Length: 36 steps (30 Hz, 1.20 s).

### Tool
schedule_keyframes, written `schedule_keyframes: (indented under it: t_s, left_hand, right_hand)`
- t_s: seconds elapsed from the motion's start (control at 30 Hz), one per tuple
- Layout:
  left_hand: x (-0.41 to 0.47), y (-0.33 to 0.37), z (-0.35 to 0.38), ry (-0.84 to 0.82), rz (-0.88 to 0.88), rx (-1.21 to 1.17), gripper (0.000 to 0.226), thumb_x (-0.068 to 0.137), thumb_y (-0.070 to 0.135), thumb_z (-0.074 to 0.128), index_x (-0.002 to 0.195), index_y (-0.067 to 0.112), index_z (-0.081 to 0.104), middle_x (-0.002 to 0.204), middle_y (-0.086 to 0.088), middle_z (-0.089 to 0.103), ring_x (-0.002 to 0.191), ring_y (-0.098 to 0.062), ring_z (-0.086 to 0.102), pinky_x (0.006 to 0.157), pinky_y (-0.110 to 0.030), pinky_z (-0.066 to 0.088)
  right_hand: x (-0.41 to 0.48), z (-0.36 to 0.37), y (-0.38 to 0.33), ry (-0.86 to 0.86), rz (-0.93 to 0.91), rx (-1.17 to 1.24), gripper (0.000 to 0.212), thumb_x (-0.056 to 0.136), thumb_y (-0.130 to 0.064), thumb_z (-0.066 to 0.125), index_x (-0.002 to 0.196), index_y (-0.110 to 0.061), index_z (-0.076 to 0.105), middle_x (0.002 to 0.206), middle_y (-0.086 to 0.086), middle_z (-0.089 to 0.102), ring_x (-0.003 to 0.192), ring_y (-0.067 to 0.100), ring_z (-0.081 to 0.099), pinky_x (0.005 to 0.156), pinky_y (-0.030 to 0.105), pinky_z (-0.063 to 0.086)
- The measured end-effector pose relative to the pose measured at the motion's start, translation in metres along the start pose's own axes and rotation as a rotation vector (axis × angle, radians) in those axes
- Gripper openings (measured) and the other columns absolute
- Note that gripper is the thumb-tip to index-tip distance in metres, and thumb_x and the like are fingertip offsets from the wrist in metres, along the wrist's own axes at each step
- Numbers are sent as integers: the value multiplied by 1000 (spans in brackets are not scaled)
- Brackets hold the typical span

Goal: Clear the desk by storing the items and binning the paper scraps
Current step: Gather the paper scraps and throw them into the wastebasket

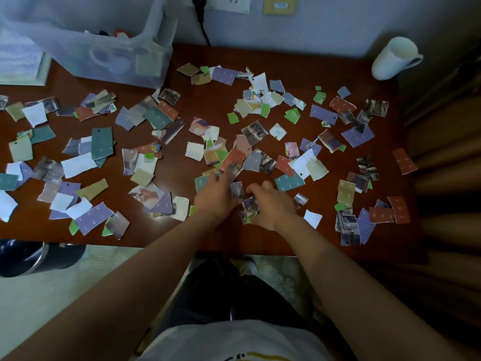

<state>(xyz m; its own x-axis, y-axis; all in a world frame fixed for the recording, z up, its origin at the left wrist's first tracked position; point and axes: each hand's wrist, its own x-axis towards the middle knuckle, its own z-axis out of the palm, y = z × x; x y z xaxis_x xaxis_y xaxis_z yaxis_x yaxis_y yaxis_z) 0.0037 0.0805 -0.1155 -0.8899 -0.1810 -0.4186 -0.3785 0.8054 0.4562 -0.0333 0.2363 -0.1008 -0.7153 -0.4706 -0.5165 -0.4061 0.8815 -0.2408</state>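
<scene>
2 hands working the front edge of the desk [208, 105]: left hand [216, 195], fingers spread on scraps [78, 165]; right hand [272, 204] curled over a small pile, grip unclear. Gathering stage; next, scoop into the bin [23, 259].

Your single wide-angle head camera sits above the near edge of the desk [208, 105], close in, facing forward and steeply down toward the back wall [325, 24].
</scene>
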Motion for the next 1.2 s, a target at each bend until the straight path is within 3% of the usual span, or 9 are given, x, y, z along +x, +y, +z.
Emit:
schedule_keyframes:
  t_s: [0.17, 0.3, 0.43, 0.57, 0.7, 0.87, 0.97, 1.07, 1.2]
  left_hand:
    - [2, -7, -3, -15, -16, 61, 55, 79, 39, 73, 126, 26, 46, 127, -6, 41, 103, -30, 58, 77, -43, 54]
    - [5, -4, -6, -24, -30, 43, 44, 79, 37, 73, 115, 21, 53, 124, -5, 40, 100, -27, 57, 74, -39, 50]
    - [5, -3, -7, -43, -22, -9, 41, 79, 33, 73, 111, 19, 51, 119, -4, 53, 98, -25, 59, 69, -33, 42]
    - [2, -1, -5, -21, -18, -13, 34, 83, 31, 69, 109, 21, 49, 111, -1, 60, 98, -23, 59, 69, -31, 39]
    - [-1, -3, -2, -27, -23, -57, 30, 90, 31, 62, 116, 25, 49, 114, -1, 62, 104, -24, 60, 78, -35, 46]
    - [-1, -11, -5, 33, -61, -231, 19, 93, 35, 56, 110, 29, 49, 107, 3, 63, 94, -18, 61, 71, -30, 46]
    - [-4, -16, -11, 95, -77, -363, 18, 95, 36, 54, 111, 30, 51, 109, 6, 62, 96, -16, 60, 78, -38, 55]
    - [-7, -23, -15, 178, -100, -483, 22, 95, 37, 54, 115, 30, 54, 114, 5, 63, 97, -13, 60, 79, -38, 56]
    - [-1, -38, -16, 175, -151, -459, 28, 92, 32, 58, 120, 30, 53, 124, 2, 58, 104, -17, 60, 73, -27, 49]
  right_hand:
    - [5, -2, -2, 29, -1, -17, 48, 73, -37, 81, 110, -27, 52, 118, 3, 43, 96, 22, 56, 80, 32, 47]
    - [8, -1, -2, 14, -26, -38, 45, 74, -35, 80, 110, -24, 55, 118, 2, 44, 105, 21, 50, 82, 33, 44]
    - [8, 4, -2, 45, -20, 21, 53, 73, -33, 81, 114, -24, 49, 116, 0, 50, 108, 21, 48, 80, 32, 42]
    - [8, 6, -2, 66, -16, 41, 41, 77, -34, 77, 109, -24, 53, 110, -1, 55, 105, 19, 49, 80, 32, 43]
    - [5, 8, -1, 139, -65, 57, 25, 88, -38, 63, 108, -24, 61, 106, -2, 57, 102, 17, 51, 76, 30, 43]
    - [5, 3, -2, 248, -43, 98, 25, 95, -30, 50, 113, -19, 64, 106, 0, 63, 101, 16, 54, 74, 27, 44]
    - [7, -8, -5, 349, 34, 115, 26, 96, -30, 49, 112, -20, 66, 105, -1, 67, 99, 14, 56, 74, 29, 49]
    - [12, -17, -10, 390, 151, 250, 25, 95, -29, 47, 108, -19, 66, 99, 0, 67, 93, 14, 58, 70, 30, 51]
    - [22, -23, -19, 273, 348, 740, 17, 99, -29, 46, 100, -17, 59, 94, 0, 61, 90, 19, 61, 77, 36, 53]
